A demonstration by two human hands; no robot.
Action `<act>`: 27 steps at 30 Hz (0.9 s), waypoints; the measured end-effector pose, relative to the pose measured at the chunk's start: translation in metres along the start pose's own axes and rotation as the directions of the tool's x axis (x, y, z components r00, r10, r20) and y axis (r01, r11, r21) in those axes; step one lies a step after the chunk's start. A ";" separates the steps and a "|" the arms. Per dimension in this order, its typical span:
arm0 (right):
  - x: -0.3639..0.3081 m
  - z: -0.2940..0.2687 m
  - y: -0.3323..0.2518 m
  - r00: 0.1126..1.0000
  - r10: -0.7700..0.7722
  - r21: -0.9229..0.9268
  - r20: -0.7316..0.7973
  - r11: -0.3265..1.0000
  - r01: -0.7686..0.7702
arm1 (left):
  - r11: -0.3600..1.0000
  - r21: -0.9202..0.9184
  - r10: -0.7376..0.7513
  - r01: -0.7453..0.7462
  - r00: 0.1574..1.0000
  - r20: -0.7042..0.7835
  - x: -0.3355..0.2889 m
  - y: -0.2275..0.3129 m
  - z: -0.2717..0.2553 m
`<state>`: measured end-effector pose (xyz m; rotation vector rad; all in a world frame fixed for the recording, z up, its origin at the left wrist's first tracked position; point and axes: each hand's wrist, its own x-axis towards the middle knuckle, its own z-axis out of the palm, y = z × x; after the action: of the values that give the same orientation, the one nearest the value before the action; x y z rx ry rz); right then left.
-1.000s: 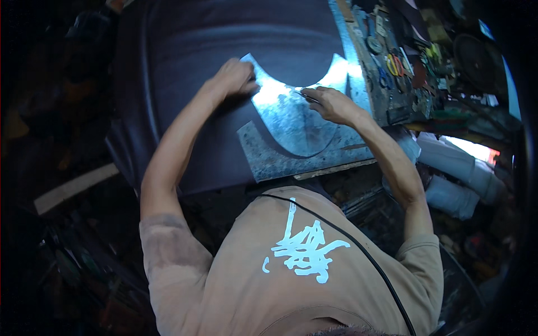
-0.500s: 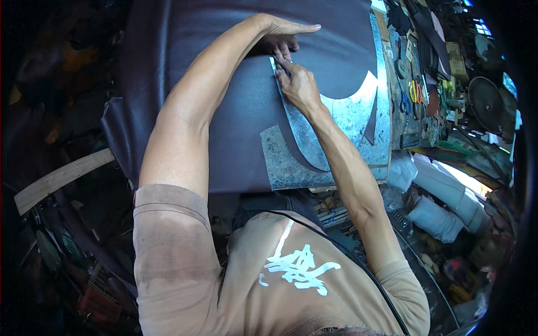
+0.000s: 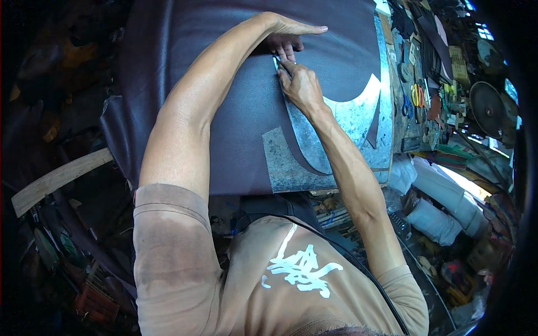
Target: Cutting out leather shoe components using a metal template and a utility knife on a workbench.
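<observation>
A dark brown sheet of leather [image 3: 241, 117] covers most of the table. My left hand [image 3: 288, 35] reaches over its far part, wrist bent, thumb stretched out to the right. Its fingers are spread, pressing on the leather just beyond my right hand. My right hand [image 3: 302, 84] is closed, pointing away from me, at the far end of a long curved gap in the leather. What it grips is hidden by the fingers. Bare grey metal [image 3: 309, 143] shows through the gap. A larger curved cut-out to the right exposes more of the mottled metal tabletop [image 3: 358, 106].
Scissors [image 3: 417, 95] and other hand tools lie on a bench at the right. Below them are white wrapped rolls [image 3: 434, 221]. A pale wooden board [image 3: 61, 180] sticks out at the left. The leather hangs over the table's left edge.
The whole view has shifted slightly. Both hands keep nearly the same place on the leather, and the gap looks about the same.
</observation>
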<state>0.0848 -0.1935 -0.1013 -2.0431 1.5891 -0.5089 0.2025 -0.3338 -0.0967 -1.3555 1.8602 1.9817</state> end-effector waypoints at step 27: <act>-0.040 -0.004 -0.006 0.996 0.059 -0.039 0.067 0.998 -0.056 | 0.737 0.675 0.050 0.043 0.992 -0.119 -0.027 -0.009 0.048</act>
<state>0.0773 -0.1539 -0.0937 -2.0132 1.6232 -0.3879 0.1993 -0.2780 -0.0929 -1.2404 2.2996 1.0097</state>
